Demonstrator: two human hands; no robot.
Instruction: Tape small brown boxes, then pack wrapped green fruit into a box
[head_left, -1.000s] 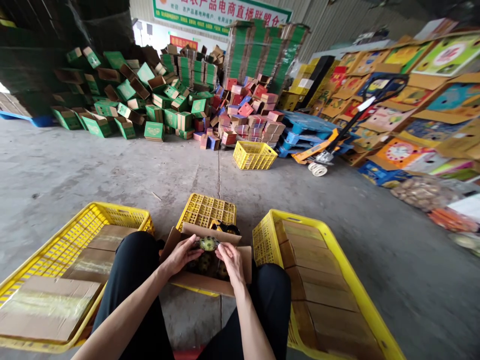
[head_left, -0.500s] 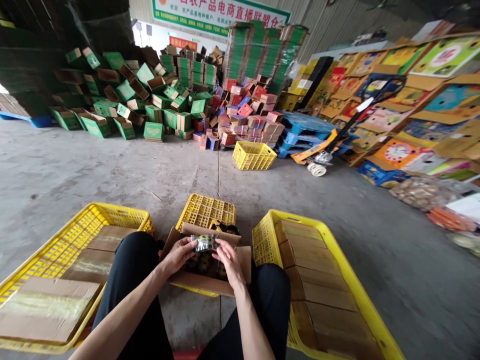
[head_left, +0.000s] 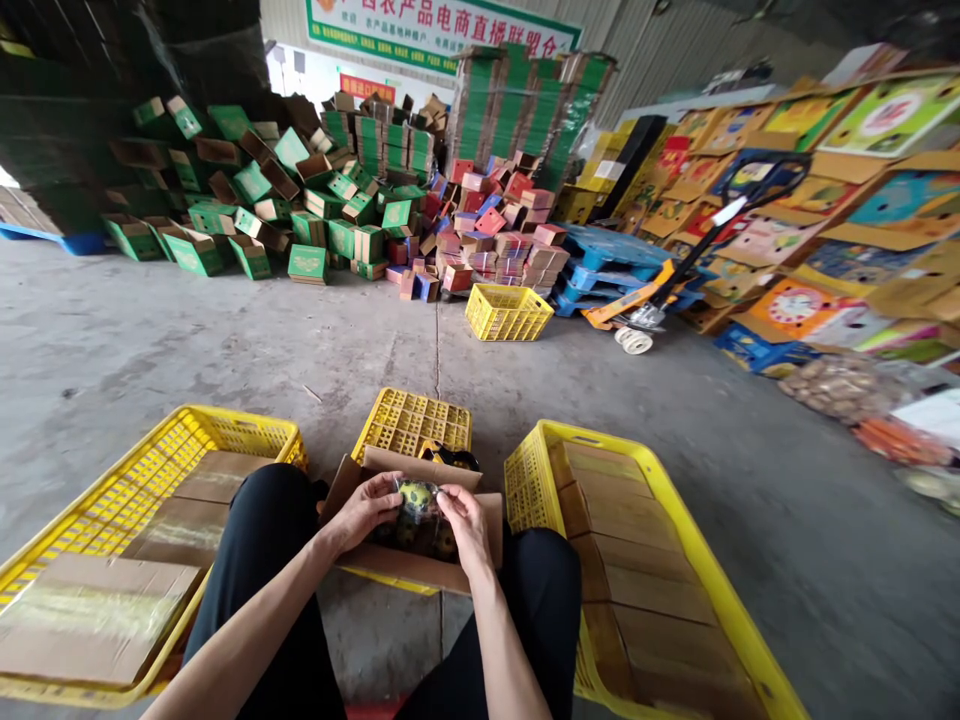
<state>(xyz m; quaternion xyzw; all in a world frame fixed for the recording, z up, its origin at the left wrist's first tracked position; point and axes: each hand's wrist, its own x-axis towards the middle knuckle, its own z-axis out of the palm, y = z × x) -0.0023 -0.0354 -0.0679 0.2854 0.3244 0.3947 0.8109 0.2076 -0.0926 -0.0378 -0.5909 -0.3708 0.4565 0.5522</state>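
Note:
Over an open cardboard box (head_left: 491, 525) between my knees, both hands hold a small clear plastic packet (head_left: 417, 494), yellow-green with dark spots. My left hand (head_left: 369, 512) pinches its left end, and my right hand (head_left: 466, 522) pinches the right end. Inside the box, round dark and yellowish pieces (head_left: 442, 545) show partly below the packet; what they are I cannot make out. The box rests on an upturned yellow crate (head_left: 412, 420). Just behind the box flap lies an orange-and-black tool (head_left: 448, 456), perhaps a tape dispenser.
Yellow crates (head_left: 247, 425) (head_left: 652, 465) holding closed cardboard boxes stand to my left and right. Ahead are another yellow crate (head_left: 508, 312), piled green boxes (head_left: 307, 262), blue pallets (head_left: 611, 250) and a pallet jack (head_left: 637, 310). Colourful cartons (head_left: 802, 300) are stacked at right.
The packet has turned and sits slightly lower, so its yellow-green side now faces me instead of a shiny, dark side. My hands have shifted slightly with it, still gripping both ends.

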